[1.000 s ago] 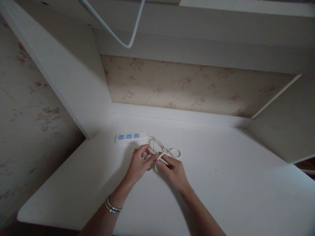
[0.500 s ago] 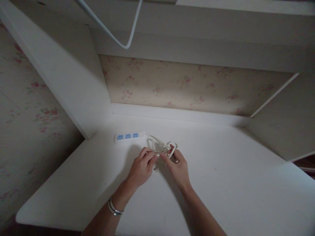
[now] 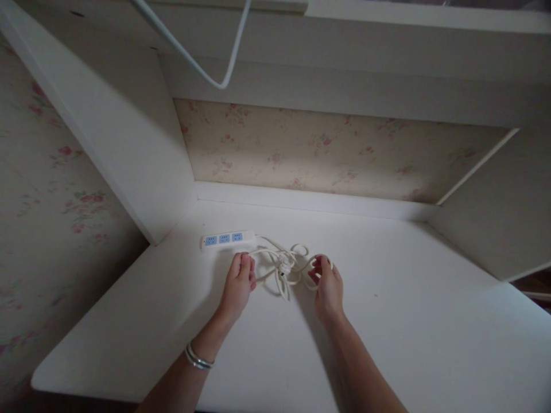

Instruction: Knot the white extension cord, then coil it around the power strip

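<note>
Head view: a white, rectangular power strip (image 3: 228, 238) with three light-blue socket panels lies flat on the wide white table (image 3: 396, 332), left of centre and a little beyond the person's hands. From its right end runs a thin, cream-coloured cord (image 3: 294, 281), which lies in a loose tangle of loops on the table between the two hands. In the midst of the tangle sits a bulky, whitish plug (image 3: 284, 263), with small dark prongs pointing toward the near edge.

The left hand (image 3: 239, 281) is closed on a length of the cord at the left side of the tangle, thumb pressed against the curled fingers, just below the power strip and apart from it. Two silver metal bangles (image 3: 199, 357) circle that wrist. The right hand (image 3: 329, 284) pinches a loop of the same cord at the right side of the tangle, between thumb and fingertips. The hands are well apart, and the plug lies between them, touched by neither.

Along the back of the table runs a low white ledge (image 3: 314, 199), with cream wallpaper patterned in pink flowers (image 3: 322, 152) above it. A tall white side panel (image 3: 146, 166) stands at the left, and a bent, pale rod (image 3: 222, 86) hangs into view at the top.
</note>
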A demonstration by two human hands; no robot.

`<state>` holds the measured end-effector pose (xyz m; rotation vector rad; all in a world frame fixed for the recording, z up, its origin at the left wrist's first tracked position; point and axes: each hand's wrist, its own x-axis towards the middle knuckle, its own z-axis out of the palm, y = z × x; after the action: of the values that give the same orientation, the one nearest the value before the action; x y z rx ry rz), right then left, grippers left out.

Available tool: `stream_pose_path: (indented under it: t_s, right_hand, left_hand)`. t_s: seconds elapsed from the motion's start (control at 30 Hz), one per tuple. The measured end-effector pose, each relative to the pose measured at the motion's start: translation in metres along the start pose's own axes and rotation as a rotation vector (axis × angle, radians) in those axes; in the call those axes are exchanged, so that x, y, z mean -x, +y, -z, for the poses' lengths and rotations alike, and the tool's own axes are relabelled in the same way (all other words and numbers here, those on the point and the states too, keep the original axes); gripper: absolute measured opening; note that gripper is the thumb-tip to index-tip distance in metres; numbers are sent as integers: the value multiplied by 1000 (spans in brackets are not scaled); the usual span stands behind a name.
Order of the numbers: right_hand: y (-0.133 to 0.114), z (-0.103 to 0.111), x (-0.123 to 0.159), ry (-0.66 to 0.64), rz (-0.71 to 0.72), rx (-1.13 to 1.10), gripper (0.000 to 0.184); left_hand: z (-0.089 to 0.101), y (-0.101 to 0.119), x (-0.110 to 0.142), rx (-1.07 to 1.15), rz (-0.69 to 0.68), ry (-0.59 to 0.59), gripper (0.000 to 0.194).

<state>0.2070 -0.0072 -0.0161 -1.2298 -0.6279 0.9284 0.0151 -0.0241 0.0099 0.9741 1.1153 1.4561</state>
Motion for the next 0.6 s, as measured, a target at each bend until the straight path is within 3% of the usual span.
stream_pose_path:
  t_s: [0.1,0.23,0.27,0.33,0.43,0.5,0.6]
  right_hand:
    - [2,4,-2,69,195,129,28]
    - [-5,7,14,155,797,491,35]
    - [-8,6,21,89,946,587,28]
    - [-12,2,36,-171,1172,738,13]
    - [-15,-7,52,-488,1267,852,16]
    - [-15,-12,56,-518,1232,898,16]
    - [-15,-13,52,-446,1169,945,6]
  left_hand:
    - [1,1,1,70,-23,-9,39]
    - [2,0,1,156,-40,-28,36]
    - [2,0,1,170,-33,-36,35]
    - [1,0,1,198,-25,-41,34]
    - [0,2,2,244,-46,-21,33]
    - [-1,4,3,275,-57,-10,32]
    - [-2,7,3,333,-48,-10,30]
